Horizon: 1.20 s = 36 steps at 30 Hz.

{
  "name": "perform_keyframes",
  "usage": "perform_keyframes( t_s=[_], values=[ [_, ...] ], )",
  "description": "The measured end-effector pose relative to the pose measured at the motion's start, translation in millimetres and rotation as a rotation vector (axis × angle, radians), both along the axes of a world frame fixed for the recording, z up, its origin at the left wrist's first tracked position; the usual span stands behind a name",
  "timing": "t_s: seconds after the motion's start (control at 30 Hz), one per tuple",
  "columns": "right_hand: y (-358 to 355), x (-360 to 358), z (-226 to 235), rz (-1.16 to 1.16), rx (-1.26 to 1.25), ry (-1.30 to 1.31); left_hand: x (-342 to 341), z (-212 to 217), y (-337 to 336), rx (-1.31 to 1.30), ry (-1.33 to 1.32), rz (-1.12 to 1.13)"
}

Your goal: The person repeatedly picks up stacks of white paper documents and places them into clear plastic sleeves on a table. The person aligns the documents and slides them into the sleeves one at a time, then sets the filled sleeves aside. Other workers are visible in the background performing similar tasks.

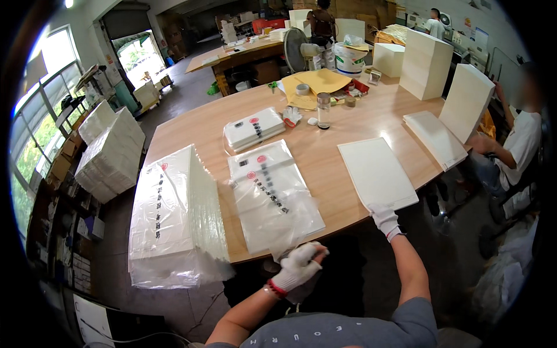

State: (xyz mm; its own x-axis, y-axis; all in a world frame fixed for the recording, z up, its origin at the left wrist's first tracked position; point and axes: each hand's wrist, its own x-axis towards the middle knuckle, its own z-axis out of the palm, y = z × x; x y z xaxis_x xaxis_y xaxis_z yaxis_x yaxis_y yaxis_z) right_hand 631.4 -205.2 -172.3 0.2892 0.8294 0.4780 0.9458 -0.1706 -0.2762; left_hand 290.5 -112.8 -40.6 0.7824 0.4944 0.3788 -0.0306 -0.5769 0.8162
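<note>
My table [325,159]: a pale, wood-toned top, laid out as follows. Near edge, from my left: a stack [165,211] in clear plastic; flat, printed bags [270,200]; a white pad [378,174]. Behind the bags: a wrapped bundle [253,130]. Farther back, toward the middle: yellow sheets [325,81], with a glass jar [323,116] on my side of them. Far right: a low white pile [434,138] and, behind it, a tall white block [423,66]. Beyond the sheets: a bucket [349,61].
</note>
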Motion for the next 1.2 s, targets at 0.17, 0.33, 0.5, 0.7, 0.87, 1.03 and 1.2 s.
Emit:
perform_keyframes(
  t_s=[0.17, 0.33, 0.5, 0.7, 0.87, 1.03, 1.2],
  values=[
    [-12.8, -90.4, 71.2, 0.06, -0.02, -0.043, 55.7, -83.9, -19.8, -1.409, 0.07, -0.206],
    [-60.8, -139.3, 115.9, 0.494, -0.04, 0.208, 60.0, -120.0, -17.5, -1.432, 0.319, -0.062],
    [-116.6, -77.3, -21.2, -0.188, 0.192, 1.612, 28.1, -68.8, -16.5, -0.522, 0.8, -0.04],
    [-43.0, -207.3, 21.6, -0.143, 0.457, 1.696, 31.6, -90.9, -98.1, 0.618, 0.635, 0.168],
    [-26.5, -196.4, 24.7, -0.225, 0.501, 1.726, 31.0, -34.5, -45.5, 0.308, 0.393, 0.03],
    [-48.9, -172.4, 45.5, -0.131, 0.439, 1.219, 26.3, -29.2, 36.3, 0.326, 0.505, 0.434],
    [-79.2, -162.3, 108.1, -0.105, 0.271, 0.753, 21.6, -43.8, 70.8, -0.506, 0.239, -0.053]
  ],
)
